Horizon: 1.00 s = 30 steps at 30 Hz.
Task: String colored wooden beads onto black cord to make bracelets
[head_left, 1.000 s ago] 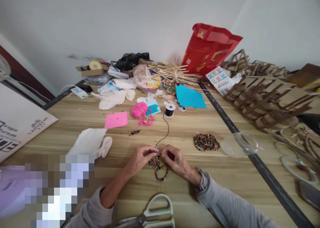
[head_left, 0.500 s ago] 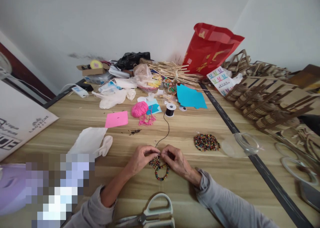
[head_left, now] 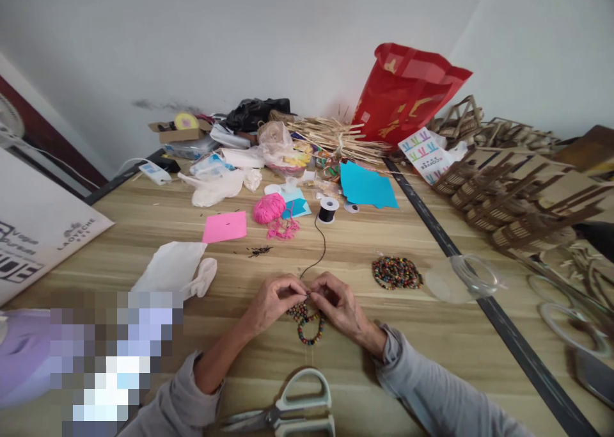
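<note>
My left hand [head_left: 278, 298] and my right hand [head_left: 337, 302] meet fingertip to fingertip over the table. Each is closed in a pinch on the end part of a black cord [head_left: 320, 256], which runs back to a white spool [head_left: 329, 210]. Just below the fingers lies a loop of colourful beads [head_left: 311, 341], with more small beads [head_left: 298, 311] bunched beside it, partly hidden by my left hand. Thin clear thread ends trail toward me from the loop. White-handled scissors [head_left: 304, 400] rest at the near edge.
A coil of beaded strands [head_left: 396, 273] lies to the right, near a roll of clear tubing [head_left: 474, 275]. Pink yarn [head_left: 269, 208], pink paper [head_left: 224, 226] and short black bits [head_left: 259, 251] sit farther back. Wooden racks [head_left: 522, 200] stand along the right.
My fingertips have drawn closer together at the cord, with only slight hand movement. The bead loop stays in the same place; the view has shifted a little.
</note>
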Available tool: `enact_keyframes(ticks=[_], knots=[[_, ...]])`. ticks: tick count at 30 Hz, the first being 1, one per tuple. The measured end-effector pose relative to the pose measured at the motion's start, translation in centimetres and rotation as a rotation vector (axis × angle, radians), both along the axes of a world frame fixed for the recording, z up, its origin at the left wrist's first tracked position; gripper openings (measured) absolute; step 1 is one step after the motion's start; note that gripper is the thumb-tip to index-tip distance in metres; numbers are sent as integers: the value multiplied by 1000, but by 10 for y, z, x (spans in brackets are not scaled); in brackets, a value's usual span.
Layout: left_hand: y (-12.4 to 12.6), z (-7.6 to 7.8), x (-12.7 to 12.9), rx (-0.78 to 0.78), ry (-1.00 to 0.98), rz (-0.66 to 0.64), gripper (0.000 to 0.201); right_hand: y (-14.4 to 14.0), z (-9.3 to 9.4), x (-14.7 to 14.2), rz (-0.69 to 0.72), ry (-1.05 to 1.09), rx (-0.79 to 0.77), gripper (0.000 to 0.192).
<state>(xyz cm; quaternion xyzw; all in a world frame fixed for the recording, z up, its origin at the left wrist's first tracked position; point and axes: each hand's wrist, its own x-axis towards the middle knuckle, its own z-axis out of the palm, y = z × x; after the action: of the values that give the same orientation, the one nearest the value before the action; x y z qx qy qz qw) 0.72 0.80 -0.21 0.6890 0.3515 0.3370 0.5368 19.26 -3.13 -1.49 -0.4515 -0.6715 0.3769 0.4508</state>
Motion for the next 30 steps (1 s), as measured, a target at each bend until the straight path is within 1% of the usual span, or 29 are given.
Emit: enact_keyframes(ticks=[3, 8, 14, 21, 26, 30], knots=[[1, 3, 0, 99, -6, -14, 7, -1, 1, 1, 26, 15, 51, 18], [1, 5, 0, 139, 12, -7, 7, -2, -4, 1, 91, 21, -49, 19], [0, 6, 0, 167, 52, 19, 9, -1, -4, 1, 48, -25, -77, 21], [0, 8, 2, 221, 89, 55, 11, 0, 1, 1, 27, -88, -8, 22], [3, 2, -2, 305, 175, 118, 10, 2, -2, 4, -7, -88, 62, 20], [7, -8, -8, 388, 292, 77, 10, 4, -6, 4, -27, -91, 47, 20]])
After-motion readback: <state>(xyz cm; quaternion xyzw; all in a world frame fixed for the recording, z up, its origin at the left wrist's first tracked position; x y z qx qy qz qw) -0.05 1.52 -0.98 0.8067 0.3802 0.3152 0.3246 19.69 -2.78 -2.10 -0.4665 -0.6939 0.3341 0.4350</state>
